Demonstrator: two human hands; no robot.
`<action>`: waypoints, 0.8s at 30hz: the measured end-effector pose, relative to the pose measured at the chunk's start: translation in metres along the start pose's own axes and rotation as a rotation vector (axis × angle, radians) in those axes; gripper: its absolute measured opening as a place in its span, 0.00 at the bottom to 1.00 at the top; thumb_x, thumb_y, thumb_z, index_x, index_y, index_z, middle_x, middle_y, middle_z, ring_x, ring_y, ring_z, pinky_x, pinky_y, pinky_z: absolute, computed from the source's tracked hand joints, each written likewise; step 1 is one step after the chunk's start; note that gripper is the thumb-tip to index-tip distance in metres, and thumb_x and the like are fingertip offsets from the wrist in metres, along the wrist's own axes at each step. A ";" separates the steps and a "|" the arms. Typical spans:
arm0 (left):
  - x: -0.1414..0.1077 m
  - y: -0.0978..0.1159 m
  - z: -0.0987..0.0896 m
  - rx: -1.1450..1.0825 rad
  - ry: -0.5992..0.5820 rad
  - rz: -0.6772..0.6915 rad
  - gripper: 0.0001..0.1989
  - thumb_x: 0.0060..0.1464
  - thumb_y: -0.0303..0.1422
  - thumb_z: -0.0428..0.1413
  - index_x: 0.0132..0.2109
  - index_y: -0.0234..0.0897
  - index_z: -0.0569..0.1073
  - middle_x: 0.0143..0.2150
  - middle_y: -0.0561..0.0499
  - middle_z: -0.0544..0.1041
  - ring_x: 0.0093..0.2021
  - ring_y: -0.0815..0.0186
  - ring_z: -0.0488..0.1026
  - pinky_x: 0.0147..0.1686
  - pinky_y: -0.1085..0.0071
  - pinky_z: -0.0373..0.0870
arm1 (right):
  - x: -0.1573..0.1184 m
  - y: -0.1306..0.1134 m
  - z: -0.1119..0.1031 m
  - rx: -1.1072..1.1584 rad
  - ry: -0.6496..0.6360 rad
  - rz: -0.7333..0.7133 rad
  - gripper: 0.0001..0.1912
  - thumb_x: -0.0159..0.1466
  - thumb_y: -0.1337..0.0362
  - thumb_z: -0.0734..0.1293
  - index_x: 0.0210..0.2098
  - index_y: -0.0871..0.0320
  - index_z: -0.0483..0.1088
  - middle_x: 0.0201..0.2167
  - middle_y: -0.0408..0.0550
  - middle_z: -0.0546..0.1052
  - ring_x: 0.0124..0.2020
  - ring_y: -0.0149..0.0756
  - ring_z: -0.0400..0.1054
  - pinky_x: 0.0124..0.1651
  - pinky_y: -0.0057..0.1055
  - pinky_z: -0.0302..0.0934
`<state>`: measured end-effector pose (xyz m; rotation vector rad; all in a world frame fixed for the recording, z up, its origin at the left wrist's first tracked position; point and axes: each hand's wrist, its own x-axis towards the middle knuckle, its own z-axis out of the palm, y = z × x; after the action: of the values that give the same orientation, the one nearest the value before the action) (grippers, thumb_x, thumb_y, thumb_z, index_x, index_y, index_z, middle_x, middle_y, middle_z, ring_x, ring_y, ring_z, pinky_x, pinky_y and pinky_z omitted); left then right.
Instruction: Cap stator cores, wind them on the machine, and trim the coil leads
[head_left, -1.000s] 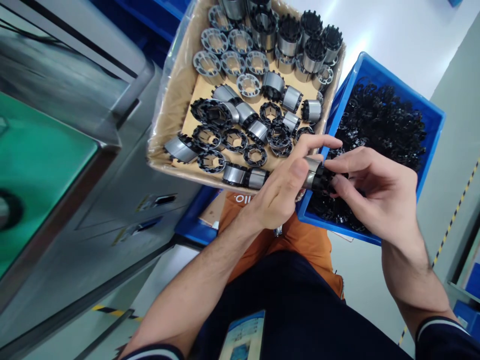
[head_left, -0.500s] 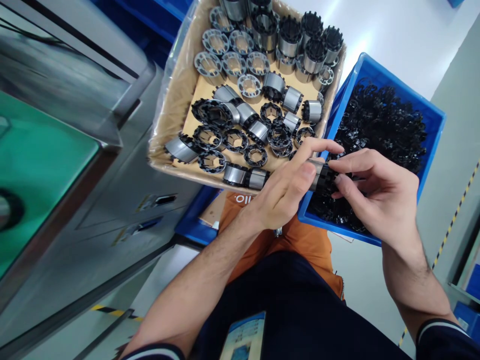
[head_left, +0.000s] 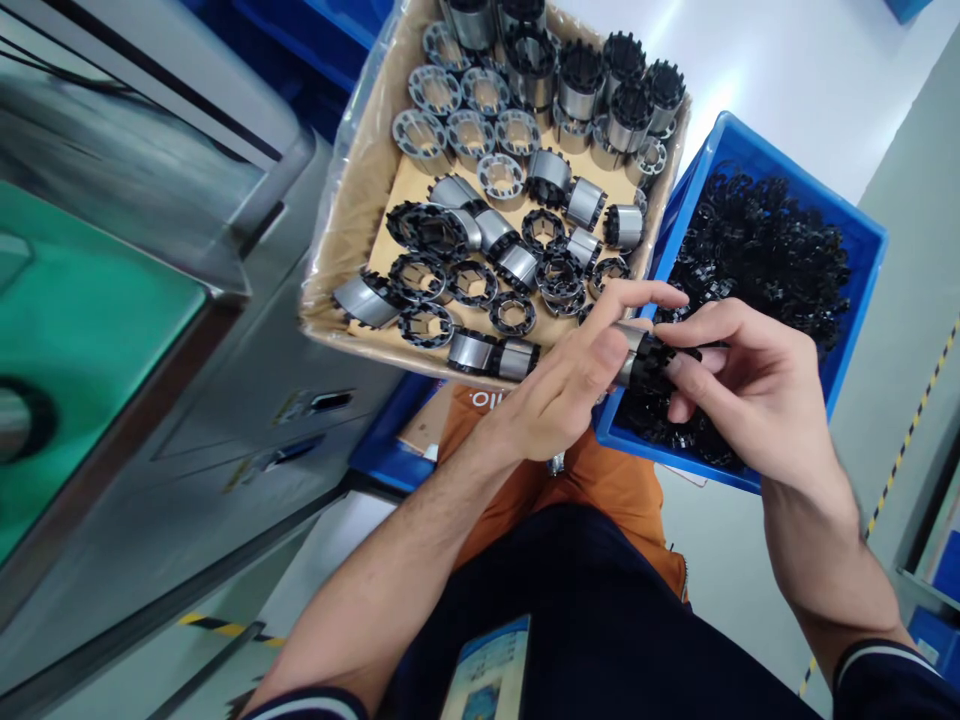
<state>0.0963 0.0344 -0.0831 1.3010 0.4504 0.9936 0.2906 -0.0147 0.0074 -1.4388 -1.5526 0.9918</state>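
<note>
My left hand (head_left: 571, 388) is closed round a silver stator core (head_left: 631, 350), held sideways, with the index finger stretched out above it. A black toothed plastic end piece (head_left: 651, 368) sits at the core's right end. My right hand (head_left: 772, 390) pinches this end piece at its outer side between thumb and fingers. How firmly the two parts join is hidden by the fingers. Both hands are in front of the near right corner of a lined cardboard box (head_left: 352, 345) and over the left side of a blue bin (head_left: 851, 350).
In the box, bare metal cores (head_left: 500, 176) stand in rows, and several black-ended cores (head_left: 470, 350) lie nearer. The bin holds a heap of black plastic pieces (head_left: 765, 250). A steel machine with a green surface (head_left: 90, 330) stands at left.
My right fingers have shifted slightly along the black end piece, so more of it shows. The left hand keeps its hold on the core, nearly unmoved.
</note>
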 end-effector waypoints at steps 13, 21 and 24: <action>0.007 0.009 -0.002 -0.244 0.002 -0.110 0.29 0.63 0.56 0.78 0.57 0.42 0.81 0.47 0.47 0.88 0.34 0.62 0.88 0.28 0.70 0.80 | -0.004 0.019 0.001 0.415 0.139 0.018 0.12 0.74 0.54 0.84 0.52 0.47 0.83 0.39 0.38 0.86 0.24 0.25 0.78 0.24 0.20 0.74; 0.007 -0.008 0.006 -0.220 0.188 0.027 0.36 0.71 0.74 0.58 0.43 0.43 0.68 0.31 0.54 0.82 0.18 0.70 0.75 0.15 0.78 0.65 | -0.012 0.009 -0.006 0.393 0.061 0.017 0.19 0.73 0.63 0.83 0.60 0.46 0.80 0.43 0.37 0.88 0.24 0.24 0.79 0.26 0.19 0.77; 0.005 -0.010 0.007 -0.137 0.159 0.052 0.37 0.73 0.73 0.56 0.48 0.42 0.78 0.30 0.53 0.81 0.15 0.71 0.72 0.14 0.78 0.60 | -0.016 0.007 -0.009 0.362 0.029 0.045 0.17 0.75 0.57 0.83 0.61 0.46 0.81 0.43 0.40 0.88 0.31 0.31 0.86 0.33 0.25 0.84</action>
<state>0.1080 0.0350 -0.0893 1.1200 0.4630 1.1565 0.3030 -0.0298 0.0037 -1.2308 -1.2469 1.2032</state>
